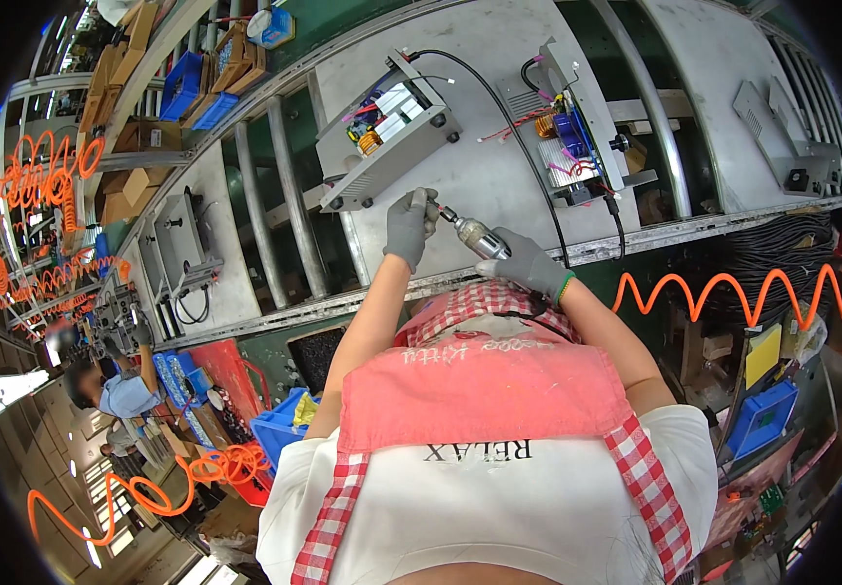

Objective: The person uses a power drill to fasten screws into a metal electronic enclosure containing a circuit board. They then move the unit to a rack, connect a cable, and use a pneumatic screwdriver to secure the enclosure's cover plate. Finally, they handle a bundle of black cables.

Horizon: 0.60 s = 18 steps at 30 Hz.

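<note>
Silver, rounded power screwdriver (481,239), dark-nosed; right hand (526,263) grips it; left hand (407,228) curled near tip, contents unclear.

A steel-framed roller conveyor (669,232) carries 3 pale flat boards, with bare metal rollers (296,198) between them. On the middle board (479,185) sit 2 wired grey metal housings, the left one (396,161) tilted away from the right one (587,107), a black cable (527,146) between them. The right board (699,88) holds 1 grey sheet-metal housing (757,122); the left board (231,224), 1 grey metal chassis (172,239).
</note>
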Each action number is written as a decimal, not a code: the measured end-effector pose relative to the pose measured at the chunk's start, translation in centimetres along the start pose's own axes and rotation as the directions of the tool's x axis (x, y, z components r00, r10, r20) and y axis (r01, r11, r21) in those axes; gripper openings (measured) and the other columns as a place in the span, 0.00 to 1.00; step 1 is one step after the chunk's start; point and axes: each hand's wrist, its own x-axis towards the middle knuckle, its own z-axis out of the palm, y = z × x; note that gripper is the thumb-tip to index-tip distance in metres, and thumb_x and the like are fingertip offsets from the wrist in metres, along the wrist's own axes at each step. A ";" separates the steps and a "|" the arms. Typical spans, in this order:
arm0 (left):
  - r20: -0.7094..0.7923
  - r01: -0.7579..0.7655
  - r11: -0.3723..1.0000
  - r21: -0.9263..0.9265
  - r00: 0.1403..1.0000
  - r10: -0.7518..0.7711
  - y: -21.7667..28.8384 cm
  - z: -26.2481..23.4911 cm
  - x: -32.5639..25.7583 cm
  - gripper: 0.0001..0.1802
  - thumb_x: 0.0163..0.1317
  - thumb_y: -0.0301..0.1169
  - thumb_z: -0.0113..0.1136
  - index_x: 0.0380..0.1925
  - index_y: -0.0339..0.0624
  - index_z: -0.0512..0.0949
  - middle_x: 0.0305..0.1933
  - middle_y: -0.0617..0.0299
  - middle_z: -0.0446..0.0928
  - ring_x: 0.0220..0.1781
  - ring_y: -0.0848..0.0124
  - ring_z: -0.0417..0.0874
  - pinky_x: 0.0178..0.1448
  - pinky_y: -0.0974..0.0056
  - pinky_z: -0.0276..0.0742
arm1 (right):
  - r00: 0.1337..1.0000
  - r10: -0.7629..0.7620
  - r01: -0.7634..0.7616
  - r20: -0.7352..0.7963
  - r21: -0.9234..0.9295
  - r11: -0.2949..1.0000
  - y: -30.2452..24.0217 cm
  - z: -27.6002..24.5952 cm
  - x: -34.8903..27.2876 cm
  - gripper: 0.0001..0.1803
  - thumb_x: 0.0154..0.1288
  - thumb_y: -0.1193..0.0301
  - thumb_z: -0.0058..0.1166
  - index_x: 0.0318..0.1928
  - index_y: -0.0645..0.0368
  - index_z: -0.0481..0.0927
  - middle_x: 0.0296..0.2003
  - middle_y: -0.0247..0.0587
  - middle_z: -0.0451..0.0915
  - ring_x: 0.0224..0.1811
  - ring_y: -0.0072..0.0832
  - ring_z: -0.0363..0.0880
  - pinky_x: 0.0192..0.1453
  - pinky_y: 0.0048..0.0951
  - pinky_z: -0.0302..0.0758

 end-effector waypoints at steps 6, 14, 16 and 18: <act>0.150 0.123 0.990 0.069 0.980 -0.132 2.2 -0.4 2.1 0.18 0.71 0.40 0.48 0.40 0.33 0.76 0.20 0.65 0.69 0.16 0.81 0.60 0.18 0.75 0.53 | 0.995 0.095 -0.099 0.041 0.131 0.986 -0.8 -1.2 0.7 0.29 0.51 0.52 0.63 0.46 0.60 0.72 0.30 0.41 0.76 0.25 0.25 0.77 0.28 0.29 0.73; 0.077 -0.370 0.565 0.738 0.877 0.474 1.9 2.3 3.2 0.25 0.64 0.49 0.55 0.36 0.33 0.79 0.22 0.58 0.75 0.23 0.70 0.73 0.29 0.65 0.70 | 0.989 0.044 -0.017 -0.140 0.187 0.982 1.1 -1.2 4.3 0.27 0.51 0.53 0.64 0.42 0.58 0.72 0.25 0.37 0.73 0.20 0.22 0.72 0.25 0.28 0.71; 0.103 -0.388 0.446 0.807 0.835 0.540 5.3 3.5 3.7 0.23 0.64 0.49 0.54 0.37 0.36 0.80 0.30 0.51 0.79 0.33 0.60 0.80 0.39 0.58 0.73 | 0.976 0.083 -0.048 -0.202 0.173 0.984 1.6 -1.8 5.6 0.26 0.50 0.53 0.65 0.41 0.58 0.71 0.24 0.36 0.73 0.20 0.23 0.72 0.25 0.28 0.71; 0.099 -0.365 0.350 0.863 0.801 0.591 9.7 4.3 4.1 0.22 0.64 0.48 0.53 0.38 0.38 0.80 0.34 0.48 0.81 0.38 0.53 0.82 0.44 0.54 0.75 | 0.968 0.126 -0.084 -0.217 0.191 0.978 0.9 -2.4 5.9 0.26 0.49 0.53 0.65 0.40 0.57 0.71 0.23 0.35 0.73 0.20 0.23 0.72 0.25 0.28 0.70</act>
